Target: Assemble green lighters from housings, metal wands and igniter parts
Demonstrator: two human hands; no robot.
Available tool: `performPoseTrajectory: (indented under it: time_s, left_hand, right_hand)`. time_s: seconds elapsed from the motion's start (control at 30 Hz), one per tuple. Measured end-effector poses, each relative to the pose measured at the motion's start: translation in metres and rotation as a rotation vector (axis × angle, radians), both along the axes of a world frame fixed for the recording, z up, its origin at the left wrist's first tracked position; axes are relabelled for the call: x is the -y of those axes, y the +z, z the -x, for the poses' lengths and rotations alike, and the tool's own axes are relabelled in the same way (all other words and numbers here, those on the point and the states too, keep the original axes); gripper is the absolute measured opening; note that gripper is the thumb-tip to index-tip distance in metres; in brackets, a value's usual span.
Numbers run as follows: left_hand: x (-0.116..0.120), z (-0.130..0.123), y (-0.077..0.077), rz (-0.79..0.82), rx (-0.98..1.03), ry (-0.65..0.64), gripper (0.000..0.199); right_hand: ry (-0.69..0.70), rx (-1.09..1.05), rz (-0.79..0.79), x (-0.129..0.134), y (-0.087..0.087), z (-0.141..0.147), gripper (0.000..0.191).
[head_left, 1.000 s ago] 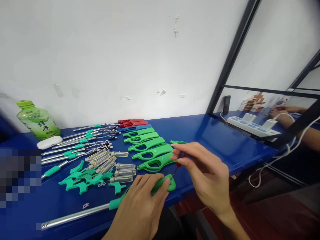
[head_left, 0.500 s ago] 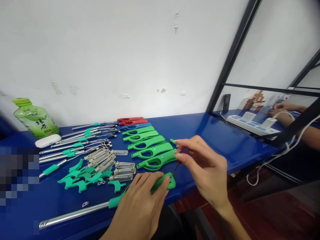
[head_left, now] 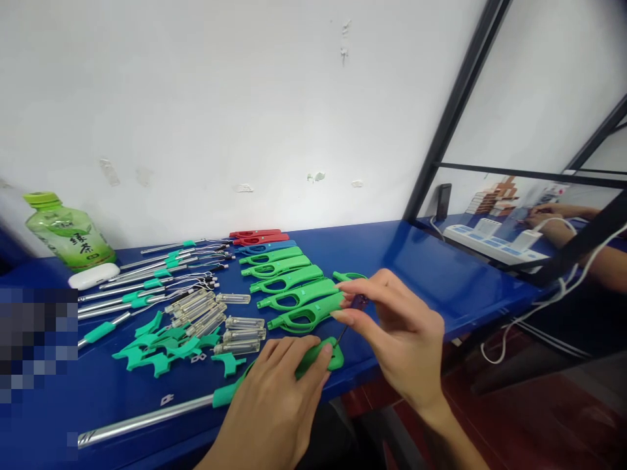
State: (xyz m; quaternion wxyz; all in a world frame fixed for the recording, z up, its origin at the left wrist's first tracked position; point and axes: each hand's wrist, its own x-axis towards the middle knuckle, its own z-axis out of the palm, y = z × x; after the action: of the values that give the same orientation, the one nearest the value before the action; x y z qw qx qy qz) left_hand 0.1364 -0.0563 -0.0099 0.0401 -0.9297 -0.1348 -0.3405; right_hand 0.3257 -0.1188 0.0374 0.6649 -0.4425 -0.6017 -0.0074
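Observation:
My left hand (head_left: 279, 398) presses down on a green lighter handle (head_left: 323, 356) that carries a long metal tube (head_left: 142, 421), lying at the front edge of the blue table (head_left: 416, 261). My right hand (head_left: 396, 339) pinches a small screwdriver (head_left: 350, 320) between thumb and fingers, its thin tip standing on the handle's right end. Just behind lies a row of green handle shells (head_left: 289, 287), with a blue shell and two red shells (head_left: 257, 237) at the far end.
Metal tubes with teal collars (head_left: 142, 287), clear gas tanks (head_left: 220, 320) and teal trigger parts (head_left: 161, 346) lie to the left. A green tea bottle (head_left: 68, 235) and a white case (head_left: 93, 276) stand at far left. Another person's hands (head_left: 563, 219) work by a power strip (head_left: 494, 245) at right.
My right hand's fingers have shifted slightly around the screwdriver, as if twisting it. The left hand stays on the handle. The view drifted a little.

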Motion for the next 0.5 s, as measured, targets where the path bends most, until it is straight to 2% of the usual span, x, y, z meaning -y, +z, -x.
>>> performPoseTrajectory:
  time_s: [0.07, 0.13, 0.23, 0.33, 0.5]
  left_hand:
    - [0.000, 0.000, 0.000, -0.004, 0.007, 0.001, 0.031]
    - [0.000, 0.000, 0.001, -0.005, 0.013, -0.001, 0.031]
    - [0.000, 0.000, 0.001, 0.001, 0.016, 0.005, 0.031]
    - [0.000, 0.000, 0.000, 0.002, 0.019, 0.003, 0.031]
    - [0.000, -0.001, -0.002, -0.003, 0.017, 0.001, 0.031]
  right_hand:
    - [0.008, 0.049, 0.040, 0.002, 0.000, -0.001, 0.038]
    - [0.086, 0.090, 0.110, 0.007, 0.001, -0.002, 0.041]
    - [0.176, 0.025, 0.134, 0.011, 0.002, -0.002, 0.047]
    - [0.122, -0.040, 0.079, 0.006, -0.001, 0.001, 0.045]
    - [0.027, -0.013, 0.026, -0.002, -0.006, 0.003, 0.039]
